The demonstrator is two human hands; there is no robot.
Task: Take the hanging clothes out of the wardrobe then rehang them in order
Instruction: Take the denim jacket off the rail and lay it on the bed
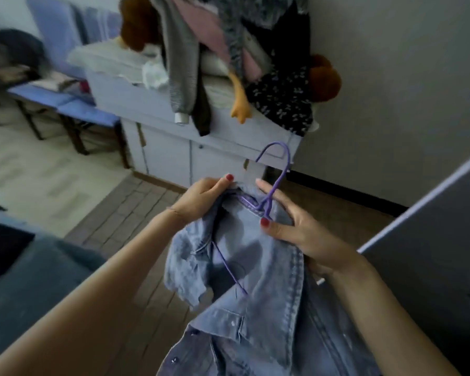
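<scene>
- The white cabinet point(174, 147) stands ahead of me against the wall, with clothes point(280, 101) heaped on top.
- The denim jacket point(255, 308) hangs in front of me, its collar bunched between my hands.
- My left hand point(201, 198) curls tight round the collar's edge.
- My right hand point(296, 232) holds the other side, thumb pressed on the denim, fingers fairly straight behind the hanger's neck.
- The purple hanger point(276, 183) sits inside the collar, hook upward.

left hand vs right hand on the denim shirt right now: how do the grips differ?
The left hand bunches the denim shirt at its collar, fingers curled into the fabric; the right hand pinches the neck of the purple hanger, forefinger stretched out along it. The left hand touches only cloth; the right hand also lies against the shirt's shoulder. Both have red-painted nails and work at the collar.
</scene>
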